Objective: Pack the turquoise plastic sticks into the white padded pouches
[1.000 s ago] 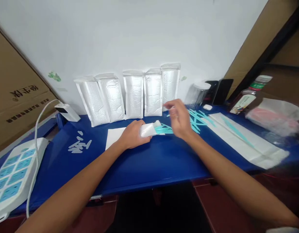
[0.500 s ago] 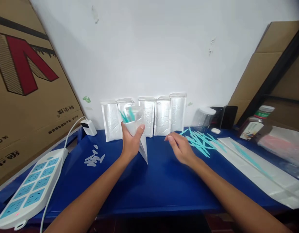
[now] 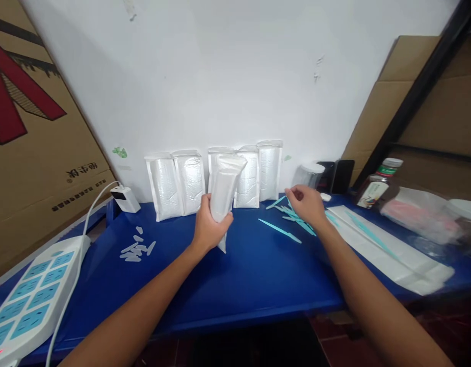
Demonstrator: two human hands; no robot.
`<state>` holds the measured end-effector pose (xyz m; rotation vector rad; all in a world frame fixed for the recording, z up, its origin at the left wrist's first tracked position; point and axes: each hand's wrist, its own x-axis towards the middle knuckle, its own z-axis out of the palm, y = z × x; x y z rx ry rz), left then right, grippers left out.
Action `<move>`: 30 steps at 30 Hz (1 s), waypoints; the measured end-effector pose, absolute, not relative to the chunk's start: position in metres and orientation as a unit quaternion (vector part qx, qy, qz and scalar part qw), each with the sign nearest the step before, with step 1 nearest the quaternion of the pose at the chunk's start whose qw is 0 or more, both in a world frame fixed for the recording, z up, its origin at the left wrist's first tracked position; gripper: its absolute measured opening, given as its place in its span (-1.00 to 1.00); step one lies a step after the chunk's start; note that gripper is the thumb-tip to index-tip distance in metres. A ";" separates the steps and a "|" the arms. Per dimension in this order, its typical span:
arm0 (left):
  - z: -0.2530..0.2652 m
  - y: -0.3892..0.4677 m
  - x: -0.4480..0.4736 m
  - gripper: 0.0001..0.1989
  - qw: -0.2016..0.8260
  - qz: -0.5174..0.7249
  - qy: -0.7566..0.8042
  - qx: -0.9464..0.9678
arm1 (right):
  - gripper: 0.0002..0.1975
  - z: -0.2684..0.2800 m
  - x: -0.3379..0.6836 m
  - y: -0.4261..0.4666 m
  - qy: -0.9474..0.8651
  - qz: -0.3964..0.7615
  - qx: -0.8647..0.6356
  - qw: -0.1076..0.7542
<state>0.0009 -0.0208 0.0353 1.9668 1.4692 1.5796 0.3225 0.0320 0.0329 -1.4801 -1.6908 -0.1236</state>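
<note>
My left hand [image 3: 211, 224] is wrapped round a white padded pouch [image 3: 226, 191], held upright and slightly tilted above the blue table [image 3: 235, 285]. Nothing shows above the pouch's mouth, and its inside is hidden. Over at the right, my right hand [image 3: 306, 204] hovers at a pile of slim turquoise eyebrow razors [image 3: 300, 220], thumb and fingertips pinched together. Whatever lies between those fingertips is too small to make out. One turquoise razor [image 3: 279, 230] lies apart, left of the pile.
Silvery padded pouches [image 3: 193, 181] lean in a row against the wall. Small whitish pieces [image 3: 135, 251] lie left, near a power strip [image 3: 40, 290] and a white charger [image 3: 125, 199]. A clear jar [image 3: 309, 176], a bottle [image 3: 376, 186] and white pouches [image 3: 396, 255] stand or lie right.
The turquoise razors that stuck out of the held pouch no longer show. My right hand has moved right and up to the pile, which is more spread out. The view has shifted right.
</note>
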 end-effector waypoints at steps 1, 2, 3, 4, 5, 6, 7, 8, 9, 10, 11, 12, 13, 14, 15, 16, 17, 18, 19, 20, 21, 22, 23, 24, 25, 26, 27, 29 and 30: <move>0.041 -0.021 -0.003 -0.56 0.100 0.530 0.494 0.682 | -0.57 0.034 0.334 0.033 -0.687 -0.045 -0.600 0.407; 0.047 -0.020 -0.007 -0.58 0.100 0.504 0.485 0.708 | -0.53 0.035 0.344 0.034 -0.705 -0.028 -0.601 0.375; 0.051 -0.019 -0.011 -0.59 0.113 0.455 0.471 0.747 | -0.42 0.034 0.353 0.033 -0.726 -0.001 -0.602 0.332; 0.053 -0.018 -0.014 -0.59 0.125 0.400 0.458 0.784 | -0.28 0.032 0.360 0.033 -0.742 0.029 -0.607 0.283; 0.052 -0.016 -0.016 -0.58 0.136 0.341 0.447 0.816 | -0.12 0.030 0.364 0.033 -0.750 0.059 -0.617 0.232; 0.048 -0.014 -0.017 -0.56 0.142 0.287 0.437 0.840 | 0.01 0.027 0.368 0.032 -0.749 0.083 -0.632 0.181; 0.044 -0.012 -0.017 -0.52 0.142 0.244 0.431 0.857 | 0.12 0.024 0.370 0.033 -0.743 0.099 -0.647 0.137; 0.038 -0.011 -0.016 -0.48 0.140 0.213 0.427 0.868 | 0.19 0.021 0.371 0.033 -0.739 0.107 -0.658 0.102; 0.032 -0.009 -0.015 -0.44 0.137 0.195 0.424 0.874 | 0.23 0.018 0.372 0.035 -0.737 0.107 -0.663 0.078; 0.027 -0.008 -0.014 -0.41 0.136 0.186 0.422 0.877 | 0.24 0.016 0.374 0.036 -0.735 0.103 -0.667 0.065; 0.023 -0.008 -0.014 -0.39 0.136 0.182 0.421 0.878 | 0.21 0.014 0.375 0.038 -0.732 0.099 -0.672 0.059; 0.021 -0.007 -0.013 -0.38 0.138 0.179 0.421 0.878 | 0.16 0.012 0.376 0.041 -0.728 0.098 -0.676 0.061; 0.020 -0.007 -0.013 -0.39 0.139 0.179 0.420 0.879 | 0.09 0.011 0.377 0.043 -0.723 0.104 -0.680 0.068; 0.020 -0.007 -0.013 -0.39 0.139 0.179 0.419 0.879 | 0.00 0.009 0.378 0.045 -0.716 0.114 -0.684 0.080; 0.020 -0.007 -0.014 -0.38 0.138 0.181 0.418 0.880 | -0.09 0.008 0.379 0.046 -0.711 0.127 -0.685 0.096; 0.020 -0.007 -0.014 -0.38 0.137 0.184 0.416 0.880 | -0.18 0.007 0.379 0.047 -0.709 0.141 -0.682 0.113; 0.021 -0.007 -0.014 -0.38 0.137 0.187 0.414 0.881 | -0.27 0.007 0.378 0.047 -0.708 0.153 -0.677 0.128; 0.021 -0.007 -0.014 -0.38 0.136 0.189 0.412 0.881 | -0.36 0.008 0.376 0.047 -0.710 0.162 -0.672 0.135; 0.021 -0.007 -0.014 -0.38 0.136 0.190 0.411 0.881 | -0.45 0.009 0.373 0.046 -0.715 0.163 -0.666 0.136; 0.020 -0.008 -0.014 -0.38 0.134 0.190 0.412 0.881 | -0.52 0.010 0.369 0.044 -0.721 0.157 -0.662 0.132; 0.020 -0.008 -0.014 -0.38 0.133 0.190 0.414 0.880 | -0.58 0.011 0.363 0.041 -0.728 0.144 -0.659 0.122; 0.019 -0.008 -0.014 -0.38 0.131 0.190 0.415 0.880 | -0.63 0.012 0.357 0.039 -0.732 0.125 -0.661 0.107; 0.019 -0.008 -0.014 -0.38 0.131 0.189 0.416 0.880 | -0.68 0.013 0.351 0.036 -0.734 0.104 -0.665 0.090; 0.019 -0.008 -0.013 -0.38 0.132 0.189 0.416 0.880 | -0.72 0.013 0.344 0.034 -0.733 0.086 -0.671 0.073; 0.019 -0.008 -0.013 -0.38 0.133 0.187 0.416 0.880 | -0.76 0.013 0.337 0.032 -0.729 0.074 -0.678 0.057; 0.019 -0.008 -0.013 -0.38 0.134 0.185 0.416 0.880 | -0.79 0.012 0.331 0.031 -0.725 0.067 -0.684 0.044; 0.019 -0.008 -0.013 -0.39 0.133 0.183 0.417 0.880 | -0.80 0.011 0.327 0.030 -0.722 0.064 -0.688 0.036; 0.019 -0.008 -0.013 -0.39 0.130 0.182 0.418 0.880 | -0.79 0.010 0.323 0.028 -0.718 0.058 -0.693 0.032; 0.019 -0.008 -0.013 -0.39 0.129 0.182 0.419 0.880 | -0.80 0.010 0.325 0.028 -0.719 0.055 -0.692 0.035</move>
